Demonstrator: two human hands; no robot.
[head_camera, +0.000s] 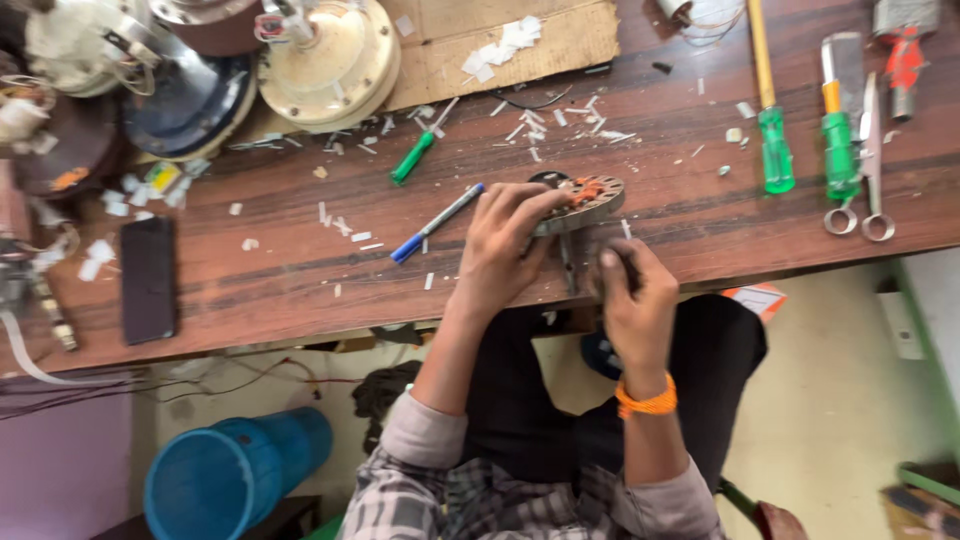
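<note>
A round metal stator (585, 198) with copper-coloured windings lies tilted near the front edge of the wooden bench (280, 280). My left hand (505, 245) grips its near-left rim. My right hand (630, 295), with an orange band at the wrist, is closed around a dark thin tool whose shaft (568, 262) points up under the stator. The tool's tip is hidden by the stator and my fingers.
A blue pen (437, 222) and a small green screwdriver (413, 157) lie left of the stator. Two green-handled screwdrivers (776, 150) and scissors (872, 160) lie at right. A dark phone (148, 278), fan motor housings (325, 55), cardboard and paper scraps are at left and rear. Blue bucket (235, 475) on floor.
</note>
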